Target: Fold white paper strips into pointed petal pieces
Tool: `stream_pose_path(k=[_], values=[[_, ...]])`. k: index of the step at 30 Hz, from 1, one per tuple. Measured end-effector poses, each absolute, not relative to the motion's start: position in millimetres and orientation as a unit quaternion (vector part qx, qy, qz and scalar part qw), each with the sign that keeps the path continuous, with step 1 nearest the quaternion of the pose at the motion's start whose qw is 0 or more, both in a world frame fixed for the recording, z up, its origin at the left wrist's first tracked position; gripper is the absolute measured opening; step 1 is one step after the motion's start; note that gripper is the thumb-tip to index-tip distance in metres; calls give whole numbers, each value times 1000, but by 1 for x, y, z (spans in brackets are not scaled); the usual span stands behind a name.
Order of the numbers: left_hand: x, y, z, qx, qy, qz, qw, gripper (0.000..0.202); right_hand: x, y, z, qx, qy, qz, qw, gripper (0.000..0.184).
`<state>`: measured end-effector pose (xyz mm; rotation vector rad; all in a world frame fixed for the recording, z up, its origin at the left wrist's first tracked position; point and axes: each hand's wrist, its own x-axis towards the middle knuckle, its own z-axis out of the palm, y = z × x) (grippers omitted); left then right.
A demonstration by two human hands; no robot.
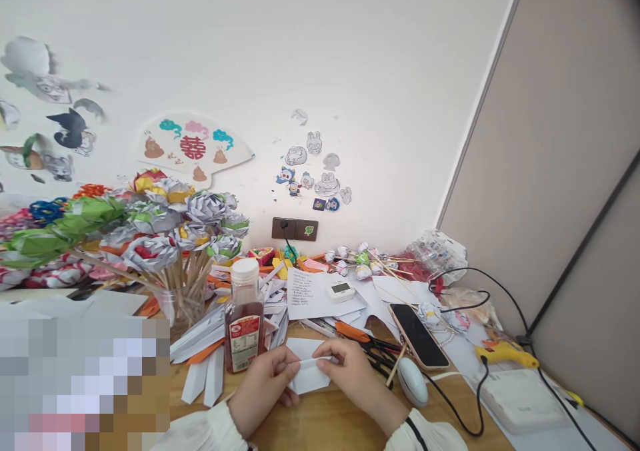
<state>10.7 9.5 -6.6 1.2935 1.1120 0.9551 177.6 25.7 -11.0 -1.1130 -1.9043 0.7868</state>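
Observation:
Between my two hands is a small piece of white paper (311, 376), with a fold along its top edge. My left hand (270, 379) pinches its left end between thumb and fingers. At the right end, my right hand (349, 372) pinches the same fold. Another white sheet (300, 346) shows just behind the held paper. A bottle of dark reddish liquid (244, 328) with a white cap stands upright close to my left hand. Folded white paper strips (204, 374) lie left of the bottle. Black-handled scissors (383, 361) lie behind my right hand, partly covered.
Paper flowers on sticks (155, 238) crowd a clear cup at the left. A handwritten sheet (307, 294) and a white timer (341, 292) lie at the back. To the right are a phone (420, 336), a smooth white oval object (413, 382) and a corded yellow glue gun (507, 354).

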Motion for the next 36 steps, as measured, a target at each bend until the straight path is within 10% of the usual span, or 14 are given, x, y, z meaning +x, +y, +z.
stream_pose_path(k=[36], values=[[10, 10, -10, 541, 466, 379, 588, 40, 184, 32, -13, -386, -736, 382, 406, 22]])
